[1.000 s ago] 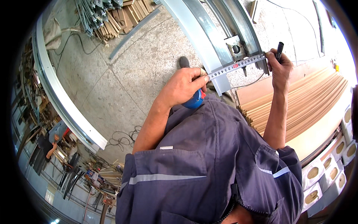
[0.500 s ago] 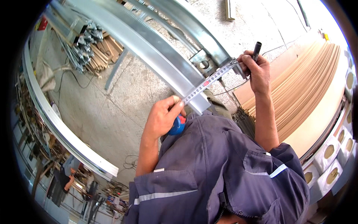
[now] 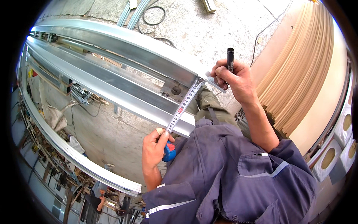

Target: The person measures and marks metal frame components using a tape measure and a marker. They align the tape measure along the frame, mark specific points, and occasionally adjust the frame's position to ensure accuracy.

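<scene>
My left hand [image 3: 153, 148] is closed around a blue and red tape measure [image 3: 169, 152], its thumb on the drawn-out blade. The white tape blade [image 3: 181, 109] slants across the end of a shiny metal frame. It runs over the near rail [image 3: 149, 116] and reaches the inner edge of the far rail [image 3: 156, 56]. Pinched in my right hand [image 3: 238, 80] is a black marker [image 3: 230, 59], standing upright above the fingers. That hand is at the end of the far rail, just right of the blade's tip. Its fingertips partly hide what they touch there.
A tall stack of thin brown boards [image 3: 298, 71] stands at the right. A long curved white rail [image 3: 85, 158] sweeps along the left. A black cable [image 3: 153, 18] is coiled on the concrete floor beyond the frame. Another person [image 3: 97, 196] is far off at lower left.
The view has turned, so the frame lies more level across it. My right hand was at the blade's tip and is now slightly right of it. Both hands still hold their tools.
</scene>
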`<state>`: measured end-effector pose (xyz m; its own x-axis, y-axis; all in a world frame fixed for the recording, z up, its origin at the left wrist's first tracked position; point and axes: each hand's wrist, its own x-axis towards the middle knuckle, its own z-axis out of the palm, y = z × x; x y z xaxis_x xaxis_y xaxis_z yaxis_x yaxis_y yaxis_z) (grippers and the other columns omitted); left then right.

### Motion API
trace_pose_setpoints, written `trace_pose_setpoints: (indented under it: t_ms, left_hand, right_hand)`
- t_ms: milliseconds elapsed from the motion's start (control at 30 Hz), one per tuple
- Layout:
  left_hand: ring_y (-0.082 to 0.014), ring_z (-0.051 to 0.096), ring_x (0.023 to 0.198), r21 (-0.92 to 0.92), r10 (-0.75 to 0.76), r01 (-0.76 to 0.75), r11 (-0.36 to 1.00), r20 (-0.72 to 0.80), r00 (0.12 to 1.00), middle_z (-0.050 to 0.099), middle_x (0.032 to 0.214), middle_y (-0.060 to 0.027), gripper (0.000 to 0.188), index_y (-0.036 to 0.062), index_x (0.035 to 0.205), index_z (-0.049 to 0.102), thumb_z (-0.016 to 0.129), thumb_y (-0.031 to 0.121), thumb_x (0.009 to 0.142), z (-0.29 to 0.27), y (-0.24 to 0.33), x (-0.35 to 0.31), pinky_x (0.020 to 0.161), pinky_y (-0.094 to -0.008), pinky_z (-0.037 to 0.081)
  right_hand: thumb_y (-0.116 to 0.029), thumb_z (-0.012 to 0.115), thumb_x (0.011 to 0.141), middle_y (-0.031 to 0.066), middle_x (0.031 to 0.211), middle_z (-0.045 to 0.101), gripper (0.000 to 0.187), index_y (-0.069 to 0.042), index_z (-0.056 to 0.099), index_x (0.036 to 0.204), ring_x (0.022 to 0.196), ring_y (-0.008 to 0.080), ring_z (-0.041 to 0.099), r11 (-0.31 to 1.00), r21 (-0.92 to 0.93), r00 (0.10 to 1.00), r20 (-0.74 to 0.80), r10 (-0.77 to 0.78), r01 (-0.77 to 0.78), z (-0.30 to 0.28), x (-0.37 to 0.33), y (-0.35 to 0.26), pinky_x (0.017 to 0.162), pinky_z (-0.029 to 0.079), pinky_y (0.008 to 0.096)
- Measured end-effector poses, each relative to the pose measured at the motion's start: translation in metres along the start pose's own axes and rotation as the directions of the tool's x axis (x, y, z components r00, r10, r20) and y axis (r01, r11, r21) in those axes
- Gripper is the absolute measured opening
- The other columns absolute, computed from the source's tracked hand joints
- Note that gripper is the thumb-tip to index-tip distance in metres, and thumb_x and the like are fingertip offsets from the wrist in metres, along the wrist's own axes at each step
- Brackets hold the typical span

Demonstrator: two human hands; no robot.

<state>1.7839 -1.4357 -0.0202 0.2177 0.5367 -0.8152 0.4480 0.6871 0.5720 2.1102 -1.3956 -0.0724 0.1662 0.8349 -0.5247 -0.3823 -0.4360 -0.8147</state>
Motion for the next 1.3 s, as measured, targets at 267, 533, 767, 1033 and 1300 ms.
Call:
trace_pose_setpoints:
  t_ms: [267, 533, 767, 1033, 1300]
  left_hand:
    - [-0.0053, 0.056, 0.066, 0.046, -0.024, 0.025, 0.999, -0.014, 1.000, 0.069, 0.078, -0.0033, 0.023, -0.0007, 0.095, 0.069, 0.059, 0.019, 0.102, -0.001, 0.001, -0.003, 0.059, -0.0232, 0.045]
    - [-0.0078, 0.060, 0.070, 0.033, 0.125, -0.125, 0.992, 0.014, 0.992, 0.069, 0.077, -0.0038, 0.027, 0.0002, 0.088, 0.069, 0.059, 0.022, 0.101, -0.001, 0.004, 0.000, 0.064, -0.0260, 0.048]
    - [-0.0082, 0.061, 0.071, -0.103, 0.179, -0.175, 0.979, 0.024, 0.984, 0.069, 0.076, -0.0033, 0.027, 0.0003, 0.088, 0.068, 0.059, 0.022, 0.101, -0.001, -0.006, -0.001, 0.066, -0.0266, 0.049]
    - [-0.0085, 0.062, 0.071, -0.169, 0.221, -0.212, 0.962, 0.031, 0.975, 0.069, 0.075, -0.0039, 0.026, -0.0013, 0.088, 0.068, 0.060, 0.020, 0.100, -0.001, -0.015, 0.004, 0.069, -0.0270, 0.050]
    - [-0.0113, 0.066, 0.070, -0.206, 0.218, -0.205, 0.957, 0.041, 0.975, 0.070, 0.075, -0.0055, 0.027, -0.0017, 0.086, 0.068, 0.060, 0.019, 0.100, -0.001, -0.015, 0.003, 0.069, -0.0283, 0.051]
  right_hand:
    - [-0.008, 0.067, 0.093, 0.0125, 0.088, 0.074, 0.018, 0.005, 0.068, 0.106, 0.064, 0.0062, 0.059, 0.999, -0.028, 1.000, -0.005, 0.019, -0.019, -0.001, -0.001, -0.002, 0.054, 0.046, 0.0216]
    - [-0.003, 0.065, 0.095, 0.0152, 0.086, 0.073, 0.010, 0.004, 0.071, 0.099, 0.064, 0.0100, 0.061, 0.991, -0.069, 0.993, -0.018, -0.115, 0.114, -0.004, -0.002, 0.004, 0.054, 0.045, 0.0232]
    - [-0.003, 0.067, 0.096, 0.0161, 0.090, 0.072, 0.017, 0.005, 0.066, 0.111, 0.066, 0.0124, 0.059, 0.989, -0.060, 0.988, -0.069, -0.137, 0.133, -0.023, 0.000, 0.012, 0.057, 0.046, 0.0258]
    - [-0.006, 0.070, 0.095, 0.0154, 0.092, 0.072, 0.021, 0.003, 0.066, 0.113, 0.067, 0.0132, 0.059, 0.974, -0.099, 0.971, -0.106, -0.215, 0.205, -0.044, -0.003, 0.003, 0.058, 0.045, 0.0270]
    - [-0.005, 0.071, 0.093, 0.0150, 0.090, 0.073, 0.023, 0.003, 0.065, 0.114, 0.066, 0.0134, 0.058, 0.961, -0.111, 0.951, -0.157, -0.268, 0.252, -0.042, -0.010, -0.001, 0.057, 0.045, 0.0269]
